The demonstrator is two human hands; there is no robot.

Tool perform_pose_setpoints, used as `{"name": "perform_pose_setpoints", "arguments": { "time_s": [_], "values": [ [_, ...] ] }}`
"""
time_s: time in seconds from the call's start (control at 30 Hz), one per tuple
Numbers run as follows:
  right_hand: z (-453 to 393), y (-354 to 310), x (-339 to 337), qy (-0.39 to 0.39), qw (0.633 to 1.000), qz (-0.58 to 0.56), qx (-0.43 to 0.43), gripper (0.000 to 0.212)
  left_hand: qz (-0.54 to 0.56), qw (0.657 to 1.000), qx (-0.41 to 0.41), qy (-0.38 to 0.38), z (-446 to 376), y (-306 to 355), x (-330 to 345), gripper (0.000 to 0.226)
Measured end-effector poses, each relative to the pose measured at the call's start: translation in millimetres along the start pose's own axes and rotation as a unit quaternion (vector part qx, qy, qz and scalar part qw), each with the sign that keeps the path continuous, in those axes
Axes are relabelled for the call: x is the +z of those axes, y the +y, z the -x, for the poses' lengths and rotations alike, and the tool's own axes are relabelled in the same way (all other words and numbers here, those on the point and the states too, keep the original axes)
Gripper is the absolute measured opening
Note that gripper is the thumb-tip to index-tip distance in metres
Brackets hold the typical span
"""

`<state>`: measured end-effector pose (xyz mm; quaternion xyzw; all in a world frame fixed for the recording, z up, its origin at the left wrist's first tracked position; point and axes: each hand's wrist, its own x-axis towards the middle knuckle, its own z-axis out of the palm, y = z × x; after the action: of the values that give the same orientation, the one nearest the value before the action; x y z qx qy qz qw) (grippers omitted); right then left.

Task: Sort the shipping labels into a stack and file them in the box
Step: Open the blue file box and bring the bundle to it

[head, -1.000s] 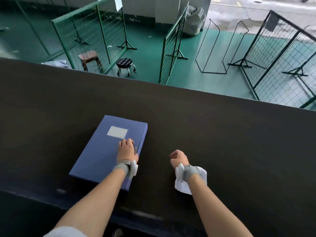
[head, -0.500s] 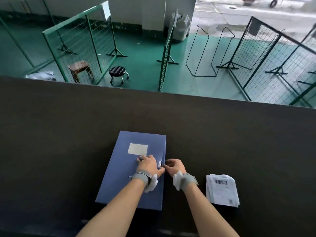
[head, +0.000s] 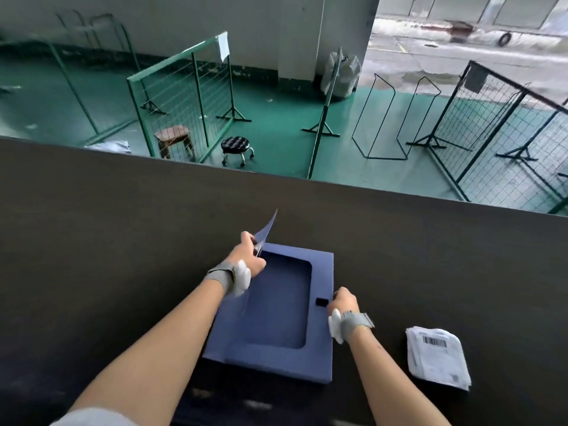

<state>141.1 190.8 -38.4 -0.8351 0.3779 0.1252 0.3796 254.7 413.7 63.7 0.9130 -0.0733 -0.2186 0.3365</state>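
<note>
A blue file box (head: 321, 352) lies flat on the dark table, near its front edge. Its lid (head: 266, 230) stands raised edge-on, pinched in my left hand (head: 250, 256) at the box's far left corner. The inside of the box shows dark blue with nothing in it. My right hand (head: 344, 301) rests curled against the box's right side, beside a small black clasp (head: 321, 301). A stack of white shipping labels (head: 436, 356), barcode on top, lies on the table to the right of the box, apart from both hands.
The dark table (head: 123, 241) stretches wide to the left and behind the box. Beyond its far edge, the green floor below holds wire fence panels (head: 190, 96), a wooden stool (head: 173, 139) and a black wheeled stool (head: 237, 149).
The box was shut with both hands at its right edge clasp. Now my left hand has swung the lid up and open, and my right hand stays at the box's right side.
</note>
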Motion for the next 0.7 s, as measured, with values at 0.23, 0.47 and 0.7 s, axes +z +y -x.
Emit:
{"name": "perform_pose_setpoints", "arguments": {
  "time_s": [0.23,0.47,0.7],
  "values": [
    [11.7,-8.2,18.0,0.058,0.996,0.069,0.017,0.03,0.012,0.981,-0.056,0.184,1.3,-80.0,-89.1,0.048],
    [23.4,-9.4,12.2,0.042,0.997,0.056,0.017,0.03,-0.206,0.941,-0.066,0.259,2.7,-109.5,-92.7,0.072],
    [18.7,34.7,-53.1,0.071,0.997,0.023,0.021,0.024,0.031,0.996,0.037,0.081,-5.7,-3.3,42.0,0.039]
  ]
}}
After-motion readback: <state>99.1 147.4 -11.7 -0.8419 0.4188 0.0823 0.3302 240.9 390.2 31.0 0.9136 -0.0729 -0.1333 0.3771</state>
